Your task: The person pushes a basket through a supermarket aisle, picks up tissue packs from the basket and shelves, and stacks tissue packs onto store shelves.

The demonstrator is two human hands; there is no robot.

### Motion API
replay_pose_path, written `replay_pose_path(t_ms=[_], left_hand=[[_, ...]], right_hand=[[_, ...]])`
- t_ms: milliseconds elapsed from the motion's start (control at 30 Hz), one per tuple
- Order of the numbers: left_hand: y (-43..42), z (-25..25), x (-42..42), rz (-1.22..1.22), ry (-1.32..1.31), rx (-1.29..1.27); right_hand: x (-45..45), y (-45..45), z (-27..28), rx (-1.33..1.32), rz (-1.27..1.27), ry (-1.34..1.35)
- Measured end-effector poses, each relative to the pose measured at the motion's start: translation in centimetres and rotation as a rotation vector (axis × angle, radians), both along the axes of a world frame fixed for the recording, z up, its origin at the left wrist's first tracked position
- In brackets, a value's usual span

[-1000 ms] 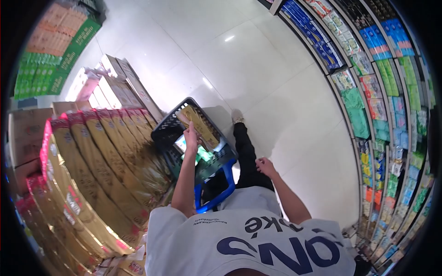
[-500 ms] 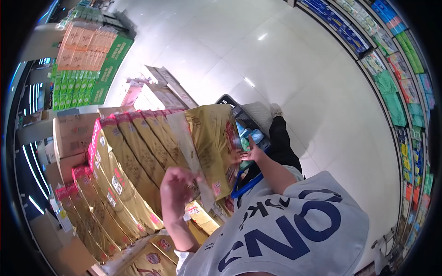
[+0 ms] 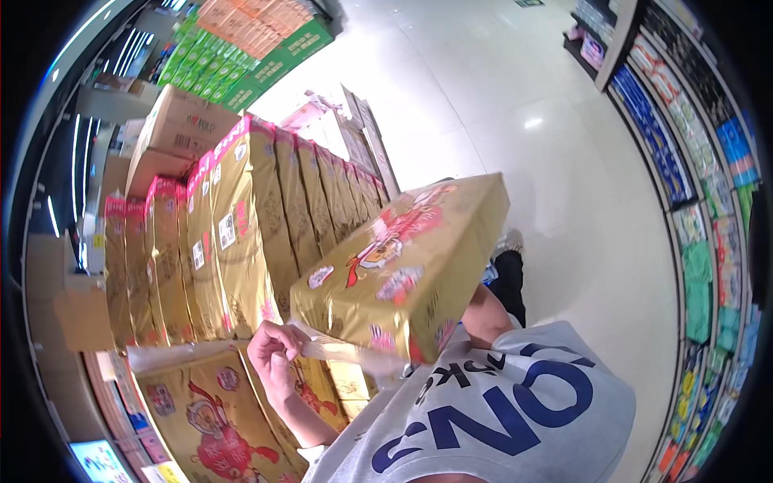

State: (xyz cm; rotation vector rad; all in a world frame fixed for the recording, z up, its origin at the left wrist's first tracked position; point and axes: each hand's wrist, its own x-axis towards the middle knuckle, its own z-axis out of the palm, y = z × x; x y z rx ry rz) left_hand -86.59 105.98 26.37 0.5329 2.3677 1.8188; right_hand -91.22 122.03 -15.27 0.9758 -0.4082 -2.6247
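A large gold-wrapped pack (image 3: 378,249), with a red cartoon figure on its face, is tilted in front of my chest, beside the row of gold packs (image 3: 262,233). My left hand (image 3: 275,358) is closed at its lower left corner, thumb and fingers pinched on a whitish see-through plastic strip (image 3: 338,349) that runs along the pack's lower edge. My right forearm (image 3: 485,318) passes behind the pack. The pack hides my right hand and its fingers.
Below my left hand lies another gold pack (image 3: 213,414), printed face up. Brown cartons (image 3: 181,129) stand behind the row, and green and orange boxes (image 3: 250,36) beyond. On the right a long shelf (image 3: 700,258) holds packaged goods. Pale tiled floor (image 3: 564,201) lies between.
The gold pack has turned so its printed face shows, and it now covers my right hand. My left hand has closed on the strip. The camera view has shifted.
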Motion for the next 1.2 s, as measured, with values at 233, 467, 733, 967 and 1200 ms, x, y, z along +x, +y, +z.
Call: replay_pose_path(t_ms=[233, 467, 733, 967, 1200], left_hand=[[-2.1, -4.9, -0.3, 0.332, 0.319, -0.004], [0.7, -7.7, 1.5, 0.489, 0.272, 0.128], [3.2, -12.1, 0.5, 0.502, -0.006, 0.350], [5.2, -14.8, 3.4, 0.551, -0.092, 0.140], [6.7, -19.2, 12.3, 0.980, -0.058, 0.517]], right_hand=[[4.7, 5.1, 4.1, 0.201, 0.078, 0.123], [7.6, 9.5, 6.9, 0.384, 0.162, 0.214], [4.9, 12.1, 8.4, 0.525, 0.408, 0.319], [4.2, 14.0, 8.3, 0.555, 0.575, 0.418], [4.7, 15.0, 8.4, 0.518, 0.726, 0.533]])
